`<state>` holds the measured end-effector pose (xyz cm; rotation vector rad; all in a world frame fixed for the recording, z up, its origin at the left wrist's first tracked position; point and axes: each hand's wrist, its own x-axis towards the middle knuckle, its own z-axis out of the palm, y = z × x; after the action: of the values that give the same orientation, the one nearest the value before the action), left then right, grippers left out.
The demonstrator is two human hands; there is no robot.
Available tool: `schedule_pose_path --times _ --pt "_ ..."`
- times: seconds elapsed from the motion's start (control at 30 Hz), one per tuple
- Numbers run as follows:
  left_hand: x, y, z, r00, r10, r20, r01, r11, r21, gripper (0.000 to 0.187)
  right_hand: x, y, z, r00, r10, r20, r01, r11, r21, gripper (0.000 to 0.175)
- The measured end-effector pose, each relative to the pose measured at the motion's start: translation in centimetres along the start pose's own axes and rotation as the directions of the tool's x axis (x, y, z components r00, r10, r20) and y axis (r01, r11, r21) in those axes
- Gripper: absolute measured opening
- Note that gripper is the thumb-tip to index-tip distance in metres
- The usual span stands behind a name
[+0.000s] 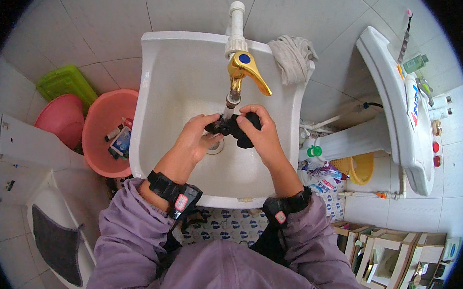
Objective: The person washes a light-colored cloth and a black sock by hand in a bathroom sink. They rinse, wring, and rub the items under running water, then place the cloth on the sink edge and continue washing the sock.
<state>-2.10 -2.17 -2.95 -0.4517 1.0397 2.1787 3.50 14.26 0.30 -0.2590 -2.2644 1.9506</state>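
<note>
A wet black cloth (243, 132) is stretched between my two hands, above the white ceramic utility sink (158, 81). Water runs onto it from the gold lever tap (237, 69). My left hand (194, 140) grips the cloth's left end between thumb and fingers, its thumb on top. With thumb and bent fingers, my right hand (261, 131) pinches the bunched right part. Below the cloth, the metal drain (215, 147) is partly visible. A black band with a small box is strapped round each wrist.
A grey cloth (294, 57) hangs over the sink's back right corner. Left stand a salmon-coloured basin (94, 142) holding packets, a pink basin (62, 118) and a green plastic item (66, 86). Right is a pedestal washbasin (391, 133) with toiletries; a wooden rack (388, 250) stands lower right.
</note>
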Motion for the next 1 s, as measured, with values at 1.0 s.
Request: schedule_pose_path --times 1.0 --pt "-2.1 -0.5 0.7 0.959 0.234 0.161 -0.273 0.912 0.307 0.029 -1.2 -0.4 -0.4 0.976 -0.011 0.216 0.016 1.0 -0.021 0.012"
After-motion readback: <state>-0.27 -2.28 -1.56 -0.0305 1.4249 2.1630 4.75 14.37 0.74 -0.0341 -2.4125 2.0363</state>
